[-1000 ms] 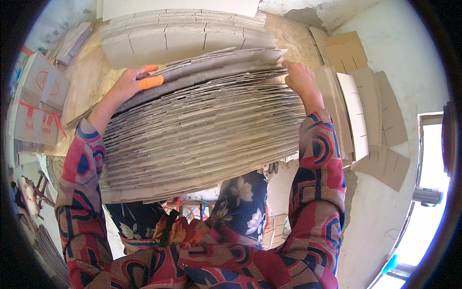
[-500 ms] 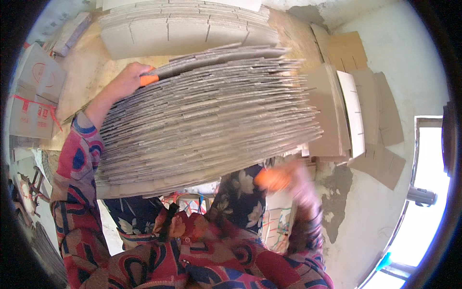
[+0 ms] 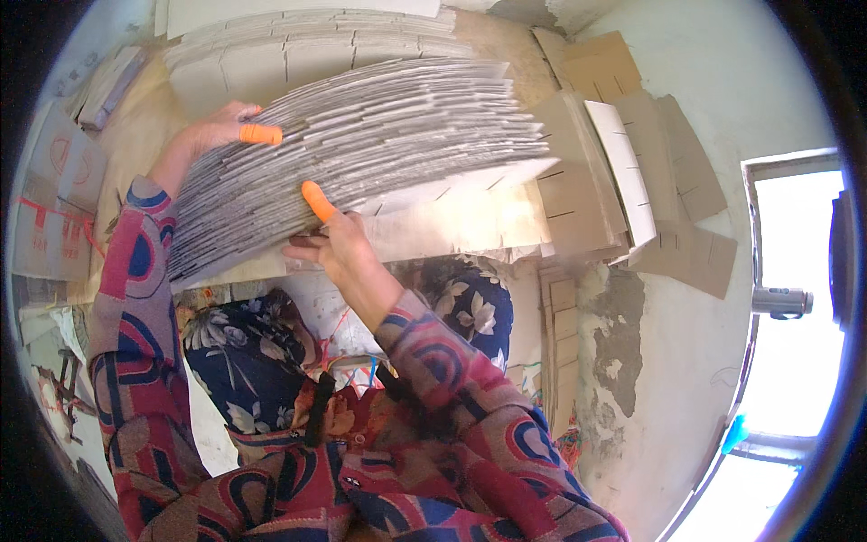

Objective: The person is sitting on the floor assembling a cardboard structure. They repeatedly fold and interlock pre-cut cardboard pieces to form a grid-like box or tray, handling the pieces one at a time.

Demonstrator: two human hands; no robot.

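A thick row of grey cardboard sheets (image 3: 361, 149), packed face to face with their edges up, lies slantwise on the table in front of me. My left hand (image 3: 212, 134) is closed around its far left end, an orange finger cover on the thumb. At the near side, my right hand (image 3: 345, 248) holds the nearest sheet. Its orange-covered thumb presses on the upper edges while the other fingers curl below, partly hidden. The nearest sheet shows a pale face with short slits toward the right.
Another row of slit cardboard (image 3: 316, 54) stands at the back of the wooden table (image 3: 452, 226). Brown cardboard sheets (image 3: 578, 172) lean at the right by the wall, beside a window (image 3: 799, 271). A carton (image 3: 59, 190) with red marks stands at the left.
My right hand has swung in from the right onto the row's near side. The row looks narrower front to back, and bare tabletop shows along its near right side.
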